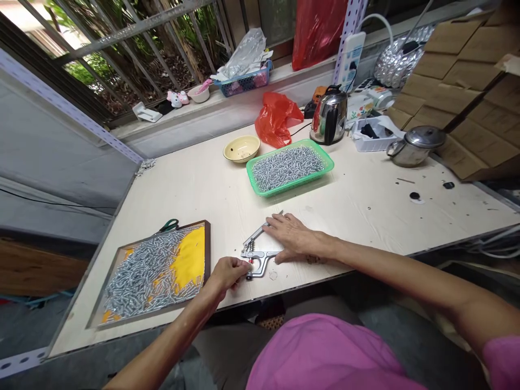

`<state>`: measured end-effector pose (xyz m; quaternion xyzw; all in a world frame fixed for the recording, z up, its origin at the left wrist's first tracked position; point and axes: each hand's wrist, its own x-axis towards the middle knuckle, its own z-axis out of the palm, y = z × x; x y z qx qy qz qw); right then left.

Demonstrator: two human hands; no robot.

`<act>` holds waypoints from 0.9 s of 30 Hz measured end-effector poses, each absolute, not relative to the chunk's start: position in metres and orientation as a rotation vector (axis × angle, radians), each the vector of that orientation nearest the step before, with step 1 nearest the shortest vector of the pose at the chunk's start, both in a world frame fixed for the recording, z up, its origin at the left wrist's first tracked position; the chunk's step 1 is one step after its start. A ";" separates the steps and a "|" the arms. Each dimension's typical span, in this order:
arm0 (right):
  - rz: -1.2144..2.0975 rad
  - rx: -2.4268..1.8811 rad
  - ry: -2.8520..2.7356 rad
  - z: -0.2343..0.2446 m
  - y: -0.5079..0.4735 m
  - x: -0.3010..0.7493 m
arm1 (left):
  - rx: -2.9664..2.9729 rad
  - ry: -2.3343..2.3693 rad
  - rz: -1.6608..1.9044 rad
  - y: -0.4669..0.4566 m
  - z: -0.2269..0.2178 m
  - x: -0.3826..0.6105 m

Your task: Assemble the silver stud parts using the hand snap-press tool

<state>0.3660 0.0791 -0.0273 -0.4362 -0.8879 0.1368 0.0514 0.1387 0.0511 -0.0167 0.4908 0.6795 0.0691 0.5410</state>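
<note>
A small metal hand press (260,262) with a hinged lever and a spring lies near the front edge of the table. My right hand (292,236) grips its raised lever, the fingers over the lever and the thumb by the frame. My left hand (231,273) is at the press's lower left end, thumb and fingertips pinched together beside a small red part (251,261). What they pinch is too small to make out. Left of it, a shallow brown-rimmed tray (208,244) with a yellow bottom holds many small silvery metal pieces (142,271).
A green basket (260,192) full of similar metal pieces stands behind the press, beside a cream bowl (241,149). Further back are a red plastic bag (276,119) and a kettle (330,116). Green-handled scissors (169,225) lie behind the tray. A lidded pot (418,146) stands right.
</note>
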 end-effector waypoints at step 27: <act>0.403 -1.506 -2.670 -0.018 0.063 0.361 | 2.700 1.238 -0.073 0.072 -0.025 0.173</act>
